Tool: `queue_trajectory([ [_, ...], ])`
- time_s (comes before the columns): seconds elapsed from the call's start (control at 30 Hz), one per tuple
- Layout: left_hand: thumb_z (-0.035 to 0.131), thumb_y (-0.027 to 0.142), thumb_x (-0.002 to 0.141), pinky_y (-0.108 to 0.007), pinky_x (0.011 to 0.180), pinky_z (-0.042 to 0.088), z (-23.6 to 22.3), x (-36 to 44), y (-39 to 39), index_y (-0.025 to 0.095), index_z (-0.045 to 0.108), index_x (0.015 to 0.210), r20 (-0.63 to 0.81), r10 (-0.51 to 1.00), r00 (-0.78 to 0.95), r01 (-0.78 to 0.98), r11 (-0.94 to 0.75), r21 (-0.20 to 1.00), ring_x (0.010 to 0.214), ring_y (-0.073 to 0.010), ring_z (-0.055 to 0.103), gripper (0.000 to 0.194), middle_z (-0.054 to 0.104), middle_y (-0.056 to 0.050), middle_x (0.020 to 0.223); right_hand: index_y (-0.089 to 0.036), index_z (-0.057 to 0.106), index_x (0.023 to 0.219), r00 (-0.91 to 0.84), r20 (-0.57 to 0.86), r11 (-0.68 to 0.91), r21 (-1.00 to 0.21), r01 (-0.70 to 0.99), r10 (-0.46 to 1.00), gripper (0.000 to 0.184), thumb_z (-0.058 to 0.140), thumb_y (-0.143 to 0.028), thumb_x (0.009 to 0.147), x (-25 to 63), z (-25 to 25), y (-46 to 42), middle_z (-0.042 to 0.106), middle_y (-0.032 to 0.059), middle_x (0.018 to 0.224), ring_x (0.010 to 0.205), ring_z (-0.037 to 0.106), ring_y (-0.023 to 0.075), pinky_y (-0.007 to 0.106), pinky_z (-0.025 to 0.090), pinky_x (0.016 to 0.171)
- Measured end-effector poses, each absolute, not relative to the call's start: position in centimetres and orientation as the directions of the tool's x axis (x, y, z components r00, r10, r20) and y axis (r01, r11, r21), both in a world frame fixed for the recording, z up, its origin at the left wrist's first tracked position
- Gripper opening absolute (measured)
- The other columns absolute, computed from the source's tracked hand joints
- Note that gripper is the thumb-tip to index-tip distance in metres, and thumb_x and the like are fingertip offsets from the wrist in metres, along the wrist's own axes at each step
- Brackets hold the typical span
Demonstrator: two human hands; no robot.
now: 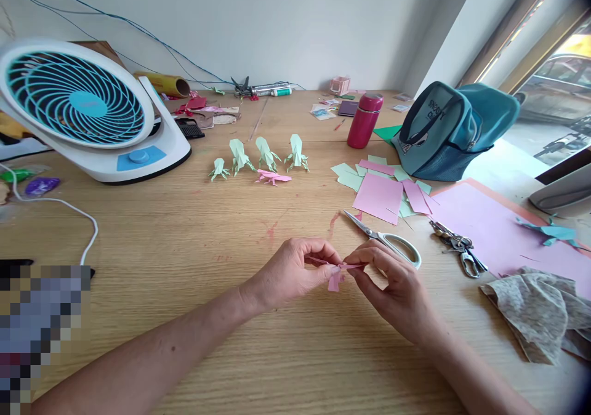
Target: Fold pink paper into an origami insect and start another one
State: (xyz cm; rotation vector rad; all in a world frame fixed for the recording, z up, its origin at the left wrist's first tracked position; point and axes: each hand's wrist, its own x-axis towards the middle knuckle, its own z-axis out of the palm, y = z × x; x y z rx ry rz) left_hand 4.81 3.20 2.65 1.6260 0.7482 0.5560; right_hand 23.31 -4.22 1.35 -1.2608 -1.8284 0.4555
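Noted at far left: white fan [87,104]; cannot tell whether running. If running, judge draught a likely cause of toppling among the four pale green folded figures [265,151], standing on the table [175,230] just beyond a pink folded figure [273,177]. Found left hand [295,273] with thumb and fingers pinched together, no gap visible at the tips, gripping a small pink paper piece [333,282]. Located this piece raised between both hands, with a narrow flap hanging below the fingertips. Suspect tearing at a crease from uneven pull, or a skewed fold from fingertips covering the edges. Found right hand [392,279] pinched closed on the other end. Logged scissors [377,236] lying just beyond; expect a knuckle knock from any careless reach forward. Logged loose pink and green sheets [378,196] past these, overlapping; judge prone to scattering by draught or a brushed edge.
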Motion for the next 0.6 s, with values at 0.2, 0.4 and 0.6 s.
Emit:
queue_trajectory([
  [0.2, 0.065, 0.019, 0.084, -0.025, 0.083, 0.053, 3.1, 4.8, 2.8, 0.016, 0.071, 0.08, -0.015, 0.744, 0.668, 0.181, -0.143, 0.973, 0.077, -0.0147, 0.069, 0.008, 0.073, -0.001, 0.072, -0.023, 0.059, 0.089, -0.11, 0.467, 0.442, -0.697, 0.564, 0.877, 0.019, 0.057, -0.004, 0.088, 23.1, 1.2, -4.2, 0.061, 0.0002, 0.081, 0.073, 0.057, 0.0146, 0.028, 0.045, 0.065],
  [0.4, 0.067, 0.015, 0.082, -0.022, 0.073, 0.053, 3.3, 5.1, 2.3, 0.015, 0.071, 0.08, -0.043, 0.782, 0.621, 0.204, -0.109, 0.973, 0.073, -0.013, 0.068, 0.004, 0.073, -0.001, 0.077, -0.022, 0.059, 0.088, -0.088, 0.494, 0.461, -0.712, 0.53, 0.865, 0.02, 0.055, -0.002, 0.087, 22.9, 0.9, -4.1, 0.06, 0.0007, 0.08, 0.072, 0.057, 0.0141, 0.029, 0.045, 0.065],
  [0.6, 0.067, 0.023, 0.086, -0.022, 0.066, 0.051, 2.5, 5.3, 2.0, 0.013, 0.067, 0.078, 0.004, 0.785, 0.619, 0.096, -0.08, 0.992, 0.064, -0.0109, 0.064, 0.013, 0.069, 0.0, 0.067, -0.022, 0.06, 0.09, -0.056, 0.537, 0.482, -0.7, 0.526, 0.842, 0.019, 0.058, -0.003, 0.087, 22.7, 0.7, -4.2, 0.058, 0.0014, 0.081, 0.073, 0.056, 0.0148, 0.029, 0.045, 0.065],
])
